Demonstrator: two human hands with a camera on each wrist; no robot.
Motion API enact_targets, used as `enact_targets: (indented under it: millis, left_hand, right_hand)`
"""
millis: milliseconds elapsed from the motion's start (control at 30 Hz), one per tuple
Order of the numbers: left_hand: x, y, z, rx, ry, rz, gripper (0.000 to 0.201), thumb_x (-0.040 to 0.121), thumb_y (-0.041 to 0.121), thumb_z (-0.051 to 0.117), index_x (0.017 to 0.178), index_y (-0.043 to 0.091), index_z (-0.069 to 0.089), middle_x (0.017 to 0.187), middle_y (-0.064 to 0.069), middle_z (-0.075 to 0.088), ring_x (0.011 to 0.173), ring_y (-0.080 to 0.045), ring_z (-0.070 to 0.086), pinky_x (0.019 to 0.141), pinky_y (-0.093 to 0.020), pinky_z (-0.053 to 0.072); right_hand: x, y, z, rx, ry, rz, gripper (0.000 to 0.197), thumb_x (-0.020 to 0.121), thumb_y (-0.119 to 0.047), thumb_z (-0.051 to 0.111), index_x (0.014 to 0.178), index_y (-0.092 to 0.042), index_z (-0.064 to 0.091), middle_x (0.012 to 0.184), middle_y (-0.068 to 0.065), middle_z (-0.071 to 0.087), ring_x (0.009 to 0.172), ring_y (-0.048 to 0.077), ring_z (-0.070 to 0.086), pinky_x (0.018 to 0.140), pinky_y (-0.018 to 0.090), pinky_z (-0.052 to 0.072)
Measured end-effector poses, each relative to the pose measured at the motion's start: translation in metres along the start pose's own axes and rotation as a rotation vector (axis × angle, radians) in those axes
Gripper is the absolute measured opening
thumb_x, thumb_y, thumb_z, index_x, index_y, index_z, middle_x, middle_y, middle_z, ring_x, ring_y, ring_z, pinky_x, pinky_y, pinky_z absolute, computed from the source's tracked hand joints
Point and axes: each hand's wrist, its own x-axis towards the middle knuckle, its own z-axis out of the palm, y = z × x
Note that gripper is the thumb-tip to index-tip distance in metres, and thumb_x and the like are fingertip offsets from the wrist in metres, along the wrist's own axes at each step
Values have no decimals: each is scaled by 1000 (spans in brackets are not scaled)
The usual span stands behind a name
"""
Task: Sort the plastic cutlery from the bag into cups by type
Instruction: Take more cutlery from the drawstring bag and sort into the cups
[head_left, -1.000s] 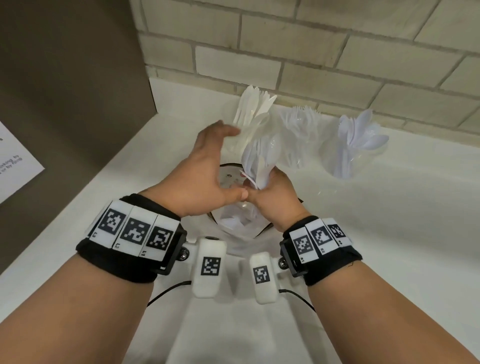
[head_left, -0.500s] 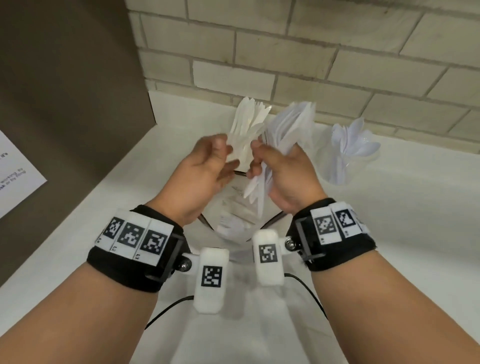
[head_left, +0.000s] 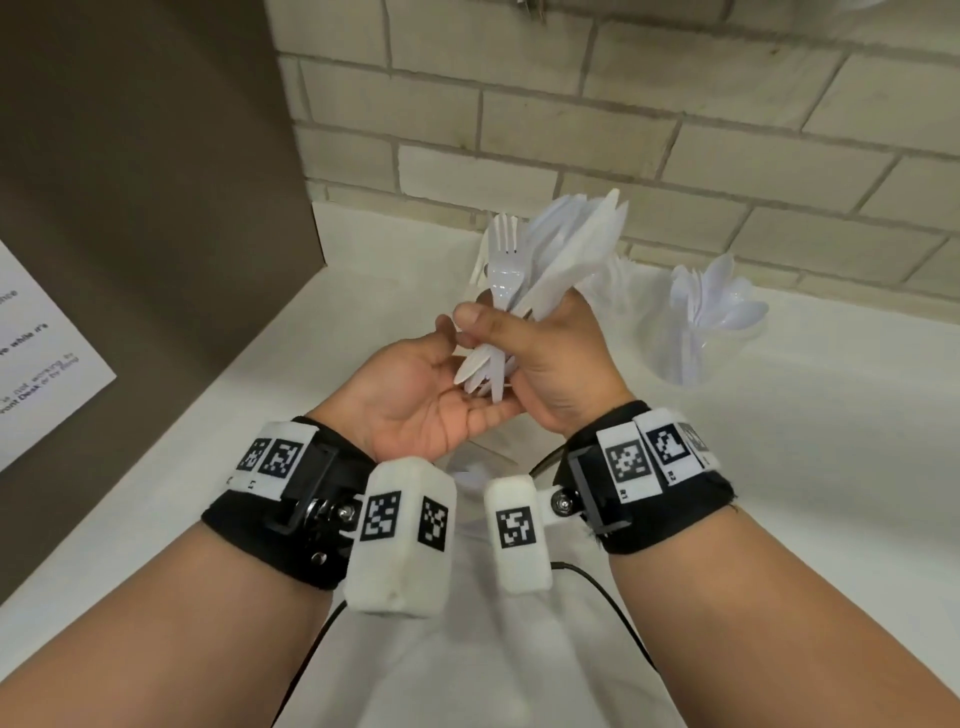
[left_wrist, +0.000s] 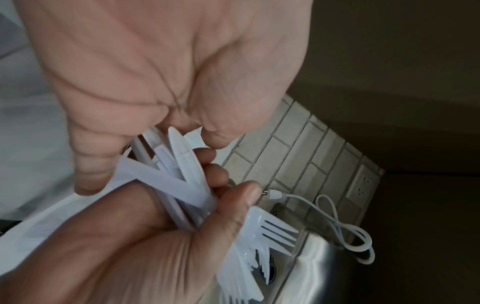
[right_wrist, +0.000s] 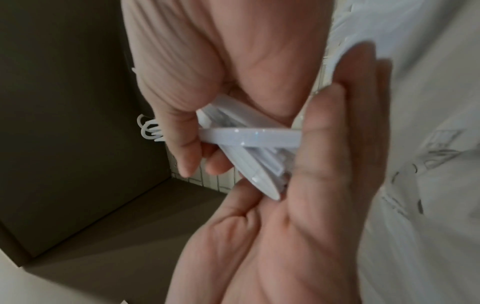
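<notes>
My right hand (head_left: 540, 358) grips a bundle of white plastic cutlery (head_left: 550, 260) upright above the counter; a fork (head_left: 503, 260) faces me among knives. My left hand (head_left: 426, 400) lies palm up and open under the handle ends (right_wrist: 249, 137), which touch its palm (right_wrist: 311, 205). In the left wrist view the right hand (left_wrist: 145, 246) wraps the bundle (left_wrist: 182, 185), fork tines (left_wrist: 278, 232) sticking out. A clear cup (head_left: 691, 358) at the right holds spoons (head_left: 727, 306). The clear bag (head_left: 478, 462) lies below my hands, mostly hidden.
A brick wall (head_left: 675, 130) runs behind the white counter (head_left: 779, 493). A brown panel (head_left: 130, 208) with a paper sign (head_left: 36, 364) closes the left side. The left wrist view shows a white cable (left_wrist: 337, 224) and a wall socket (left_wrist: 362, 185).
My right hand has raised the bundle higher, away from the bag. My left hand has left the cutlery tops and turned palm up under the handle ends.
</notes>
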Motion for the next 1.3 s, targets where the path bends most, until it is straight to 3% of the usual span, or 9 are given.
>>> enact_targets:
  millis: [133,300,400,467,633,767,933,1133,1300]
  left_hand:
    - [1,0,-8,125,41,-87,80,93,64,25,132,-2,50,132,-30,53,124,-41,52,101,-48,44]
    - [0,0,-7,95,-73,-17,70,95,59,30,132,3,49,132,-10,57,121,-33,56,98,-46,48]
    - [-9,6,-9,377,-144,-2,71,82,73,36,108,10,58,103,-8,57,105,-33,56,92,-46,45]
    - [-14,10,-9,444,-189,93,79,74,74,50,115,7,57,93,-7,59,87,-23,57,86,-40,44]
    - [-22,5,6,651,-164,244,59,70,27,80,119,7,55,101,-9,69,55,-23,66,51,-33,57]
    - [-25,-1,12,686,-23,336,26,81,15,70,105,7,63,107,-7,69,45,-21,61,38,-25,49]
    - [-19,1,15,504,83,451,13,89,13,59,82,14,69,95,-10,74,89,-19,72,64,-29,57]
    - [-11,2,12,451,80,466,13,75,24,70,80,15,62,87,-11,74,94,-21,71,83,-34,56]
    - [-9,-3,11,360,117,486,24,90,9,59,65,11,60,61,-5,59,95,-29,70,81,-38,56]
  right_hand:
    - [0,2,-2,29,40,31,13,82,0,69,81,-12,64,60,7,61,61,25,59,60,38,51]
    - [-4,4,6,20,-15,44,17,81,10,65,80,-6,62,56,5,62,63,25,64,67,37,56]
    - [-5,4,0,-19,-29,42,21,80,9,65,69,-7,57,47,9,43,37,17,43,48,26,44]
    - [-9,6,-1,-44,-101,80,10,73,10,63,69,5,55,54,12,38,32,14,36,42,24,39]
    - [-27,12,13,-217,-333,236,15,62,7,51,75,-1,51,58,9,44,28,6,40,36,16,37]
    - [-27,13,13,-243,-374,238,23,75,23,54,89,6,56,71,22,56,38,9,54,41,18,46]
    - [-24,16,1,-378,-402,291,24,77,12,69,94,-3,59,67,4,62,55,17,63,56,30,55]
    - [-27,19,4,-348,-291,442,35,82,7,51,58,-14,38,43,0,32,35,13,26,44,27,27]
    - [-26,15,2,-613,-338,335,12,84,-19,69,79,-8,68,66,8,64,58,22,62,58,32,53]
